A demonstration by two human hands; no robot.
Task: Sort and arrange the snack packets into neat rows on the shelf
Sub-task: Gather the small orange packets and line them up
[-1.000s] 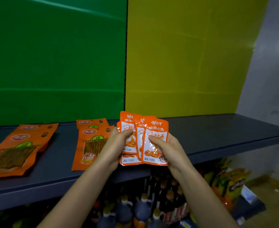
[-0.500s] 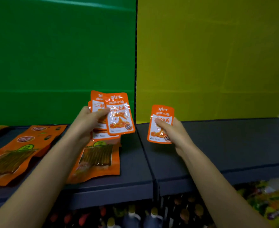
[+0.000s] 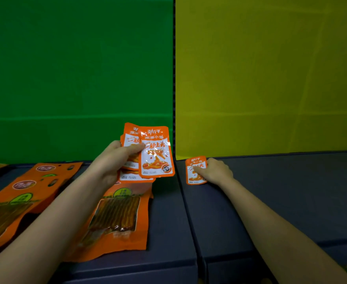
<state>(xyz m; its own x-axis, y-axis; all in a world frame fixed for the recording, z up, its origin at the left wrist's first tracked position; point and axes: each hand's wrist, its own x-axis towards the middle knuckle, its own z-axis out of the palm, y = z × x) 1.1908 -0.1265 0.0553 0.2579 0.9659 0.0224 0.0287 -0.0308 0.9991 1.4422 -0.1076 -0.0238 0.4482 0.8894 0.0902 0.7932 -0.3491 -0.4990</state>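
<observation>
Shelf: dark, flat, split by a seam that runs between the two hands.

Large orange packets lie flat under and to the outer side of the left forearm; one is partly covered by it, another is cut off at the frame edge.

Left hand: raised above the shelf, thumb clamped across a fan of small orange packets. How many is unclear, since they overlap.

Right hand: knuckles up, fingers curled and pressing a single small packet flat on the shelf just right of the seam, at the back near the yellow panel.

Handling, as a guess: light, thin, glossy film, limp and slippery, likely to slide off each other. Best pinched at a sealed edge.

Fingertips under the right hand are hidden; the print is too blurred to read.
</observation>
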